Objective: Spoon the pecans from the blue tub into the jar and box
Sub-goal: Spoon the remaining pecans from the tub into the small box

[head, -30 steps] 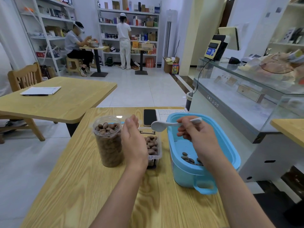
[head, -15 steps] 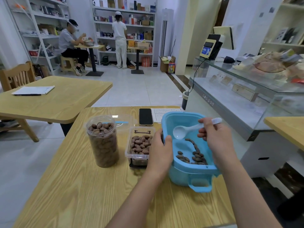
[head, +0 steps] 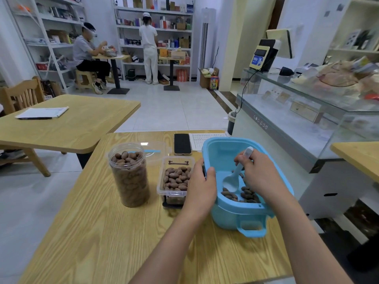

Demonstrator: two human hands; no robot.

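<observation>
The blue tub (head: 220, 149) stands at the right of the wooden table (head: 102, 232), tilted towards me, with a few pecans (head: 245, 194) gathered at its near side. My left hand (head: 202, 186) grips the tub's left rim. My right hand (head: 259, 176) holds a white plastic spoon (head: 233, 179) whose bowl points down just above the pecans. A clear round jar (head: 130, 177) full of pecans stands at the left. Between jar and tub sits a clear rectangular box (head: 176, 178), nearly full of pecans.
A black phone (head: 182, 144) and a printed sheet (head: 203, 140) lie at the table's far edge, with a clear lid (head: 155, 150) behind the jar. A glass counter (head: 307, 119) stands at the right and another table (head: 82, 124) at the left. Two people are far back.
My left hand moved from beside the box to the tub's left rim and the tub tipped towards me. My right hand swung the spoon from above the rim down into the tub.
</observation>
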